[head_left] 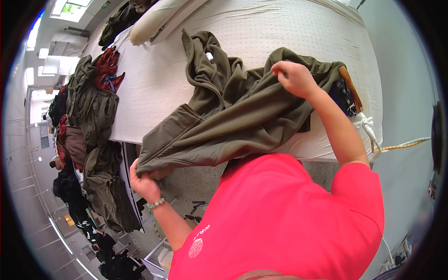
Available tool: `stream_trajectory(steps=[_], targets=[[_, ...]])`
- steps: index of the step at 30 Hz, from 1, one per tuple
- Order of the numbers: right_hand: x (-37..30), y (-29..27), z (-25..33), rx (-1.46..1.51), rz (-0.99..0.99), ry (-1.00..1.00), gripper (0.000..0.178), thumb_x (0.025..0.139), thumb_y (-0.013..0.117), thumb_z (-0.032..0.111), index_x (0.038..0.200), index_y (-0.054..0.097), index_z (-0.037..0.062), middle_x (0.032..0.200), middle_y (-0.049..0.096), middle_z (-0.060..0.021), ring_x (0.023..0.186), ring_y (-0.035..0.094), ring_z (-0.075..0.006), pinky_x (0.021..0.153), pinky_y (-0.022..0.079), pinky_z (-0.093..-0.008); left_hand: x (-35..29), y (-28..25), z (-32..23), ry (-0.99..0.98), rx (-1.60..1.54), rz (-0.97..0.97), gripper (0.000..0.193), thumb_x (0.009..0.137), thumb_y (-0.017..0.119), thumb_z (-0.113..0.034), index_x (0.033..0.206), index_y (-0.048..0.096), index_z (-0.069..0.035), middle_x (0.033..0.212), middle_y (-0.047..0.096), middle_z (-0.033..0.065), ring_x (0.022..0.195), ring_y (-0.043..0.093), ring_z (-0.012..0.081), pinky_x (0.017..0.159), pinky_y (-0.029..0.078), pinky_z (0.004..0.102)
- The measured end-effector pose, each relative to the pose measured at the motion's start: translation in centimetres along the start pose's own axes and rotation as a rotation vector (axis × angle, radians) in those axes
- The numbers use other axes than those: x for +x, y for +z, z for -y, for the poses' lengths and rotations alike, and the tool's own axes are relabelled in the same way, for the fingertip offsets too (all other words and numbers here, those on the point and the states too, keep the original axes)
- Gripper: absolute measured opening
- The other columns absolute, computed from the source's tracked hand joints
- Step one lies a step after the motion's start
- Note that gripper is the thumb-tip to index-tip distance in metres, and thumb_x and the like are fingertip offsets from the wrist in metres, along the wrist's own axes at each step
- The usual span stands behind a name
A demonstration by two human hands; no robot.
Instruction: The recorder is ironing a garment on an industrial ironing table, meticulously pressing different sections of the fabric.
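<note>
An olive-green fleece jacket (252,109) lies spread and rumpled over the near part of a white padded table (298,28). A smoother woven panel (175,130) runs along its lower left part, and a small white label (209,56) shows near the top. My left hand (146,185) is closed on the lower left corner, lifted past the table's front edge. At the upper right, my right hand (295,79) is curled, its fingers pinching the fabric. Long folds stretch slantwise between both hands. Beside the right sleeve stands a dark iron (343,95) with a brown handle (351,88), partly covered.
Olive and dark red garments (91,102) hang in a heap along the table's left side. A padded pressing arm (156,21) reaches over the far left of the table. A white-wrapped cord (366,123) and a yellowish hose (406,143) run off to the right.
</note>
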State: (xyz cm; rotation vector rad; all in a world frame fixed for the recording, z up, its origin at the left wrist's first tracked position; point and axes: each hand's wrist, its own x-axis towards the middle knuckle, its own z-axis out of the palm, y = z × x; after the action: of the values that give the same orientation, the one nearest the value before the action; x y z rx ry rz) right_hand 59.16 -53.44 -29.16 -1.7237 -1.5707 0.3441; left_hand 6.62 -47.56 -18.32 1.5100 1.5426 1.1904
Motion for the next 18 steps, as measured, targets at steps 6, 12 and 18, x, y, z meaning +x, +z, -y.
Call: stream_trajectory(steps=[6,12,18], targets=[[-9.6,-1.2,3.9,-0.185,0.354,-0.041,0.036,0.08,0.072,0.012,0.115,0.068,0.0058,0.112,0.07,-0.0144,0.109,0.065,-0.0321,0.099,0.05,-0.0434,2.6,-1.4,1.3,-0.083,-0.126,-0.122,0.032,0.095,0.051,0.008,0.121,0.067,0.0,0.108,0.071,0.0087,0.089,0.069,0.0166,0.069,0.059,0.0286],[-12.7,-1.7,-5.9,-0.66,0.106,0.085,0.044,0.073,0.076,0.01,0.116,0.066,0.0059,0.127,0.064,-0.0152,0.125,0.056,-0.0353,0.11,0.042,-0.0481,8.3,0.3,3.0,-0.137,-0.254,-0.042,0.029,0.099,0.051,0.002,0.124,0.066,-0.001,0.11,0.072,0.0123,0.09,0.071,0.0208,0.073,0.06,0.0305],[-5.7,-10.0,-1.6,-0.504,-0.45,0.147,0.042,0.07,0.073,0.0,0.111,0.069,0.0087,0.11,0.07,-0.0155,0.111,0.063,-0.0387,0.099,0.05,-0.0436,14.5,-1.9,4.4,-0.123,-0.511,-0.021,0.031,0.099,0.056,-0.002,0.129,0.063,0.0,0.12,0.071,0.0143,0.103,0.07,0.0269,0.088,0.059,0.0383]])
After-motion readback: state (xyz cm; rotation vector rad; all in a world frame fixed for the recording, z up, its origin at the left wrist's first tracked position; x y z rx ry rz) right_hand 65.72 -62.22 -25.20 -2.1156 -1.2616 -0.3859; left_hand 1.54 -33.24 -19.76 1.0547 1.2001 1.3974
